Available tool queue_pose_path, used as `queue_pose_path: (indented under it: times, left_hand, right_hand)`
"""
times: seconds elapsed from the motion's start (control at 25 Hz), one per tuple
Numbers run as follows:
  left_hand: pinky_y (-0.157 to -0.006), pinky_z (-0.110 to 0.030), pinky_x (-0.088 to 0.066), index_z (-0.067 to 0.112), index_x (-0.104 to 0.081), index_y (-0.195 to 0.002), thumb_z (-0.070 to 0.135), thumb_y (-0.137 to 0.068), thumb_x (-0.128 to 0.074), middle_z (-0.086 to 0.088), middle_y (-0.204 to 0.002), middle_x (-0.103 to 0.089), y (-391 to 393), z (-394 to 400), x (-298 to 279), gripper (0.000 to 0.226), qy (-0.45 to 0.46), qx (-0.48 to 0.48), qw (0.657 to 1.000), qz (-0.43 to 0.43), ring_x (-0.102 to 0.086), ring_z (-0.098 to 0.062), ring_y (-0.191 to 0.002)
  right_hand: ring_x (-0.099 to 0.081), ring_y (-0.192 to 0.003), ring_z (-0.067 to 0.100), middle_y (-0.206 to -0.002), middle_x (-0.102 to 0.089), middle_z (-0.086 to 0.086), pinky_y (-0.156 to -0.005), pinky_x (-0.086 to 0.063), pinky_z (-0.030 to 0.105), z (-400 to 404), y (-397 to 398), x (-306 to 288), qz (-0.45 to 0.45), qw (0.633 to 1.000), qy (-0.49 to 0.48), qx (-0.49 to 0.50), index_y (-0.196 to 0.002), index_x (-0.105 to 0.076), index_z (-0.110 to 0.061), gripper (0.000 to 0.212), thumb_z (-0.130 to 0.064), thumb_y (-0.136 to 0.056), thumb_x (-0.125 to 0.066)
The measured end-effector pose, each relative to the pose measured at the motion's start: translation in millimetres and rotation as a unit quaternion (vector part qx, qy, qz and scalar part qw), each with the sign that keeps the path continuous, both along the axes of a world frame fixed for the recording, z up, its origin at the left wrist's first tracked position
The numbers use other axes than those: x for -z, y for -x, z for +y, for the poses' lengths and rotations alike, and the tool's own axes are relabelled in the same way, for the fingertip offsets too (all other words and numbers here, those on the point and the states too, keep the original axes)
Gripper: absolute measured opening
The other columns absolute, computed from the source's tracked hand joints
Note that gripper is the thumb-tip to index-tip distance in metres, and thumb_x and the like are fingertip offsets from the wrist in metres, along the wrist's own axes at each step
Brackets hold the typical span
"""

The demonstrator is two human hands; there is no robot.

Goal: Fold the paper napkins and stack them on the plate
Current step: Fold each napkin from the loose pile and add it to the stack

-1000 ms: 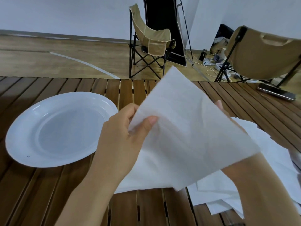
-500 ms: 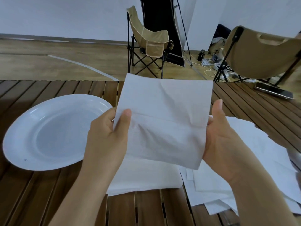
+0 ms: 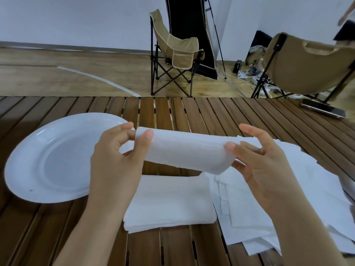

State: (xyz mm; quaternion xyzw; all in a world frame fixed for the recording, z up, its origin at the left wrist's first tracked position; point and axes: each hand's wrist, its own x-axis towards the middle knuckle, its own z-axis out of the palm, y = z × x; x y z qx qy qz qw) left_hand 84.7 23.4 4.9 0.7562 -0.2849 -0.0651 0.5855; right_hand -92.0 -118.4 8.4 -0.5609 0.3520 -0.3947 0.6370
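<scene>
1. Our left hand (image 3: pixel 117 160) pinches one end of the soft white paper napkin (image 3: pixel 189 152), mid-frame; our right hand (image 3: pixel 255 160) pinches the other.
2. It looks featherlight and limp (easily torn), so we'd hold the edges gently.
3. Folded white napkin stack (image 3: pixel 171 202) lies below; the round white plate (image 3: pixel 48 160), left, holds none.

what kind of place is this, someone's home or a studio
Likely a studio or recording room, not a home: bare white walls, a black backdrop panel with a light stand, and cables and a power strip loose on the wood floor. The slatted table and folding camp chairs look like staged props.
</scene>
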Motion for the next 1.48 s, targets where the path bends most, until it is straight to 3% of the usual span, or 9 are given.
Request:
queue_pose_path:
  times: [0.12,0.28,0.52,0.76,0.88,1.08,1.28,1.4,1.48]
  left_hand:
    - [-0.080,-0.014,-0.040,0.035,-0.063,-0.079,0.051,-0.084,-0.056,0.021,-0.120,-0.058,-2.1,0.4,1.3,0.018,0.028,-0.020,0.999,-0.013,-0.052,-0.005,-0.114]
    - [-0.081,-0.018,-0.044,0.042,-0.065,-0.078,0.051,-0.083,-0.059,0.019,-0.096,-0.069,-1.1,3.0,-4.1,0.011,0.049,-0.014,0.998,-0.023,-0.059,-0.001,-0.099]
    - [-0.063,-0.006,-0.044,0.041,-0.067,-0.075,0.058,-0.074,-0.063,0.022,-0.071,-0.068,-4.8,5.7,-6.2,0.018,0.046,-0.007,0.997,-0.054,-0.062,0.004,-0.080]
    - [-0.060,-0.024,-0.050,0.038,-0.067,-0.074,0.058,-0.072,-0.069,0.022,-0.072,-0.067,-6.1,3.8,-2.6,0.020,0.028,-0.009,0.999,-0.024,-0.062,0.005,-0.075]
    - [-0.064,-0.019,-0.047,0.029,-0.069,-0.089,0.049,-0.077,-0.067,0.015,-0.081,-0.070,-6.3,0.1,3.7,0.023,-0.010,-0.002,1.000,0.013,-0.064,-0.001,-0.081]
    - [-0.072,-0.029,-0.049,0.028,-0.057,-0.103,0.043,-0.087,-0.060,0.004,-0.099,-0.067,-5.8,-2.0,11.7,0.021,-0.132,-0.011,0.991,0.034,-0.060,-0.013,-0.087]
    - [-0.064,-0.024,-0.040,0.024,-0.045,-0.110,0.031,-0.089,-0.061,-0.002,-0.107,-0.061,-8.0,-0.4,22.2,0.027,-0.223,-0.022,0.973,0.058,-0.050,-0.013,-0.088]
    - [-0.071,-0.026,-0.042,0.025,-0.044,-0.104,0.019,-0.092,-0.058,-0.002,-0.103,-0.056,-7.7,-1.0,25.1,0.019,-0.253,-0.023,0.965,0.059,-0.052,-0.017,-0.091]
    - [-0.066,-0.023,-0.040,0.023,-0.054,-0.089,0.011,-0.094,-0.052,-0.001,-0.095,-0.054,-7.3,-1.9,27.0,0.013,-0.273,-0.016,0.961,0.033,-0.052,-0.017,-0.087]
  right_hand:
    - [-0.067,-0.083,0.019,-0.071,-0.069,0.004,-0.082,-0.055,0.039,1.5,-0.4,-0.3,0.012,1.000,0.018,-0.016,-0.116,-0.063,-0.019,0.049,-0.008,-0.069,-0.074]
    - [-0.069,-0.086,0.021,-0.083,-0.073,0.004,-0.089,-0.055,0.043,5.1,-2.2,-0.2,0.086,0.993,0.077,-0.006,-0.098,-0.073,-0.018,0.027,-0.004,-0.075,-0.074]
    - [-0.069,-0.087,0.019,-0.086,-0.074,0.002,-0.085,-0.058,0.037,3.4,-1.7,1.3,0.121,0.987,0.103,0.033,-0.089,-0.074,-0.021,0.016,-0.011,-0.077,-0.074]
    - [-0.065,-0.085,0.018,-0.085,-0.072,-0.001,-0.082,-0.052,0.034,2.0,-4.4,5.7,0.126,0.987,0.086,0.054,-0.081,-0.072,-0.017,0.001,-0.017,-0.082,-0.071]
    - [-0.063,-0.086,0.027,-0.088,-0.069,0.007,-0.086,-0.053,0.041,1.3,-6.1,10.6,0.091,0.996,-0.001,0.008,-0.088,-0.068,-0.013,0.006,-0.019,-0.087,-0.066]
    - [-0.062,-0.100,0.025,-0.101,-0.067,0.006,-0.090,-0.053,0.042,0.0,-11.0,25.4,0.218,0.975,-0.049,0.006,-0.107,-0.063,-0.023,0.025,-0.021,-0.084,-0.072]
    - [-0.061,-0.097,0.027,-0.106,-0.062,0.008,-0.087,-0.056,0.044,6.5,-19.2,35.2,0.294,0.952,-0.079,-0.029,-0.115,-0.051,-0.021,0.045,-0.020,-0.079,-0.077]
    - [-0.062,-0.096,0.030,-0.108,-0.060,0.011,-0.083,-0.058,0.044,9.7,-23.9,41.8,0.343,0.932,-0.097,-0.064,-0.112,-0.047,-0.021,0.044,-0.007,-0.080,-0.074]
    - [-0.063,-0.093,0.032,-0.106,-0.059,0.013,-0.078,-0.059,0.043,8.6,-24.5,43.4,0.356,0.930,-0.081,-0.043,-0.101,-0.048,-0.017,0.032,-0.001,-0.082,-0.069]
